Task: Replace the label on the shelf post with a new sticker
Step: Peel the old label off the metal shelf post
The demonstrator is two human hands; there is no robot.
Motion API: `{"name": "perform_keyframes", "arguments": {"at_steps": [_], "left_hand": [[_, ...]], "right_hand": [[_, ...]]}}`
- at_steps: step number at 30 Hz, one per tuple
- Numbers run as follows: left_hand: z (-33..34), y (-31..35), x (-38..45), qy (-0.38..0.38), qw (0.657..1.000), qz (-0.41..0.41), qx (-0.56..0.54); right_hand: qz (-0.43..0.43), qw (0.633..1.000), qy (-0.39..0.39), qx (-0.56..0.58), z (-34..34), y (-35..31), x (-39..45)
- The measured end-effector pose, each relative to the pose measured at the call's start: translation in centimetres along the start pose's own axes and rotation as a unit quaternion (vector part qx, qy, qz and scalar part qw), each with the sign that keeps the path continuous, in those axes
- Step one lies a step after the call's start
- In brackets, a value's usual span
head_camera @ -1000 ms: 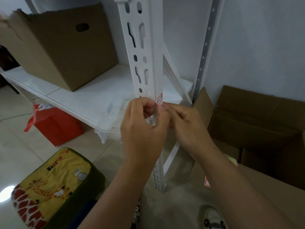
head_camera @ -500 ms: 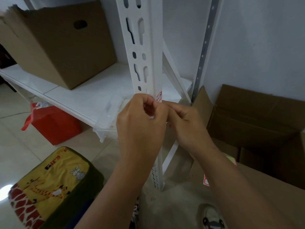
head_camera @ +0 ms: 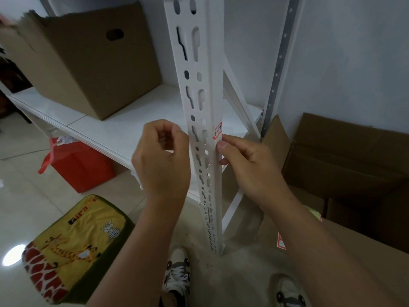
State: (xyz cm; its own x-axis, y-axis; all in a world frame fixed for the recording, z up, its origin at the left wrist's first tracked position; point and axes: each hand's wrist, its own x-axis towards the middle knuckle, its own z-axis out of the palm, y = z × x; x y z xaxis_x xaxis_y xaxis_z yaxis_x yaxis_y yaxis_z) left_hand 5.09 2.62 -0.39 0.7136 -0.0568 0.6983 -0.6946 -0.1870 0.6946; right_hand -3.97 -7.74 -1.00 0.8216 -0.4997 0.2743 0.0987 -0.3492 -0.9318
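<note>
Looking down from the head camera, a person stands close to a white slotted shelf post (head_camera: 200, 103) that runs up the middle of the view. A small red-bordered label (head_camera: 218, 130) with handwriting sits on the post's right-hand face, level with the hands.

The right hand (head_camera: 247, 167) is at the post just below the label; its thumb tip lies against the post's corner under the label's lower edge, and the other fingers are curled behind the post's right face. Whether it pinches the label or only touches the post cannot be told. The left hand (head_camera: 162, 160) hangs just left of the post with its fingers curled in toward the palm; anything between the fingertips is too small to make out.

Behind the left hand, a white shelf (head_camera: 115, 127) stretches back to the left and carries a large brown cardboard box (head_camera: 88, 65) with a hand hole. Under the shelf on the tiled floor stands a red bag (head_camera: 79, 167). Nearer, at lower left, lies a yellow cushion (head_camera: 75, 244) printed with giraffes. To the right of the post, open cardboard boxes (head_camera: 345, 160) crowd the space against the wall. Two shoes (head_camera: 177, 271) show at the bottom edge, by the foot of the post.
</note>
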Motion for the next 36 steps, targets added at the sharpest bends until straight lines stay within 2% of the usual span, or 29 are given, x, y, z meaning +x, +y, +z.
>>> {"name": "perform_keyframes", "arguments": {"at_steps": [6,11,16,19,30,36], "left_hand": [[0.2,1.0,-1.5,-0.052,0.992,-0.024,-0.11],[0.2,0.7,-2.0,-0.11,0.982,-0.015,-0.153],[0.1,1.7,-2.5,-0.18,0.943,-0.103,-0.261],[0.2,1.8,-2.5,-0.197,0.939,-0.092,-0.268],[-0.3,1.9,-2.2,-0.165,0.949,-0.109,-0.248],[-0.3,1.1,-1.7,-0.119,0.968,-0.109,-0.191]], "right_hand": [[-0.001,1.0,0.011,-0.011,0.1,0.1,0.1],[-0.018,0.996,0.068,-0.057,0.7,0.5,0.0],[-0.057,0.988,0.13,-0.068,0.9,0.4,-0.3],[-0.099,0.981,0.158,-0.061,1.3,0.0,-0.6],[-0.156,0.973,0.163,-0.046,1.7,-0.6,-1.3],[-0.135,0.975,0.166,-0.054,1.9,-0.2,-1.3]]}}
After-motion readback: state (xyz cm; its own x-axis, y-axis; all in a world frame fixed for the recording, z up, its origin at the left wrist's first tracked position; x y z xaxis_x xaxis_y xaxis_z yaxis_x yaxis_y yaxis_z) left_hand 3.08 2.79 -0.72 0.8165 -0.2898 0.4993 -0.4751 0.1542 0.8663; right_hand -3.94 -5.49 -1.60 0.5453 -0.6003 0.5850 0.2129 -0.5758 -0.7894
